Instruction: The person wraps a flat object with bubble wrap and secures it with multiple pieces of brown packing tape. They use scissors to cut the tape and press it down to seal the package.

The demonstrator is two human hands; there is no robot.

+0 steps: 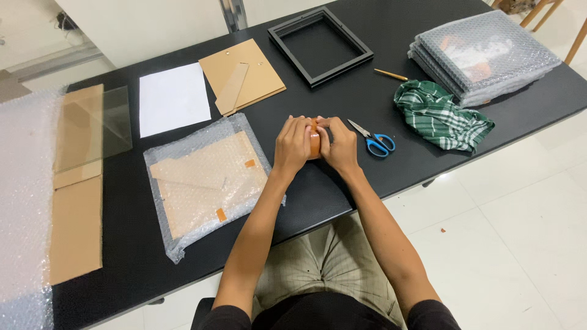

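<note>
Brown tape roll (314, 142) stands on edge between both hands over the black table (379, 73): left hand (293, 145) at its nine o'clock, right hand (338, 145) at its three o'clock, fingers of both pinching its top rim. Blue-handled scissors (373, 139) lie just beyond the right hand at three o'clock; a bubble-wrapped cardboard parcel (205, 180) lies at eight o'clock.

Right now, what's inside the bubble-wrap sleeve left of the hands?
Inside the bubble-wrap sleeve: flat cardboard pieces, with orange tape tabs on the wrap. Anything beneath the cardboard is hidden.
</note>
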